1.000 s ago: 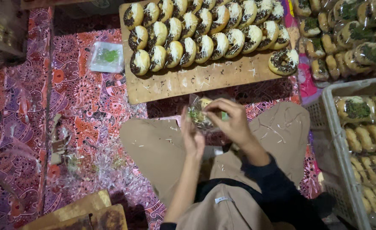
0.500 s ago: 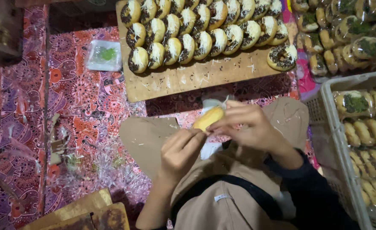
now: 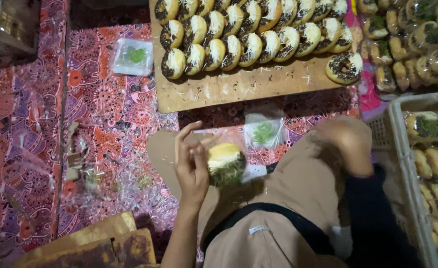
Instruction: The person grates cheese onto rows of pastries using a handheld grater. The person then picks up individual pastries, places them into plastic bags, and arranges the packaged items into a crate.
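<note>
My left hand (image 3: 191,166) holds a wrapped donut (image 3: 226,163) over my lap, yellow on one side with dark and light sprinkles, inside a clear plastic bag. The fingers pinch the bag at its left side. My right hand (image 3: 347,144) is off to the right, blurred, near the white crate (image 3: 396,149), apart from the donut. I cannot see whether it holds anything. Just beyond the donut lies a flat clear bag with a green label (image 3: 263,131).
A wooden board (image 3: 238,89) ahead carries rows of sprinkled donuts, with one chocolate donut (image 3: 344,67) at its right end. The crate and trays on the right hold packed donuts. Another clear bag (image 3: 132,55) and plastic scraps lie on the patterned cloth (image 3: 95,129) to the left.
My right hand has let go of the donut and swung right toward the crate. My left hand now holds the wrapped donut alone, lower and closer to my lap.
</note>
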